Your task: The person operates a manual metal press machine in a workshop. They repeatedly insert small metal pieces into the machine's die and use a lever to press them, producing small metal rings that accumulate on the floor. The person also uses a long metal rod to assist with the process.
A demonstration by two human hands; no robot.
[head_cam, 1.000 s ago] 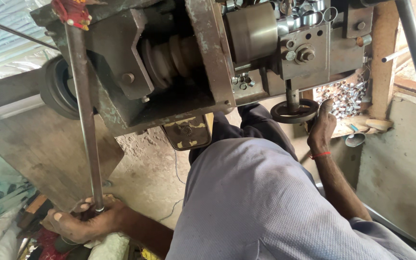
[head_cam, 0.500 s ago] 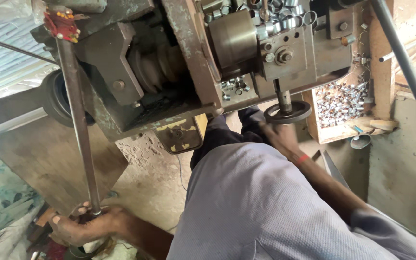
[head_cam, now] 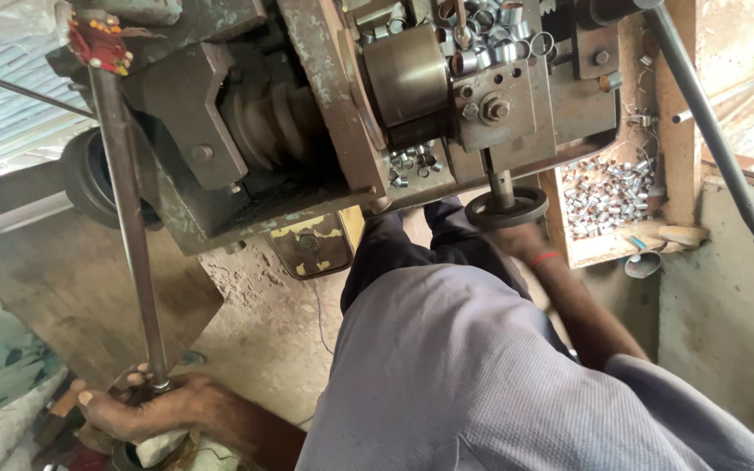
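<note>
My left hand (head_cam: 146, 407) grips the lower end of a long steel bar (head_cam: 128, 218) that runs up into the old grey lathe (head_cam: 307, 113). My right hand (head_cam: 517, 240) reaches under the round black handwheel (head_cam: 506, 208) on the lathe's front and holds it from below; a red band sits on that wrist. The chuck (head_cam: 405, 78) is a dull steel drum, with stepped pulleys to its left. Small metal rings lie on top of the machine and beneath the chuck.
A wooden box (head_cam: 608, 196) full of small metal sleeves stands right of the handwheel. A long lever rod (head_cam: 709, 122) slants down at the right. Grey shirt and dark trousers fill the lower centre. Dirt floor and a grey slab lie at left.
My right hand has come down off the open and closed under the handwheel. The view has shifted so the machine sits higher and nearer. My left hand stays on the bar.
</note>
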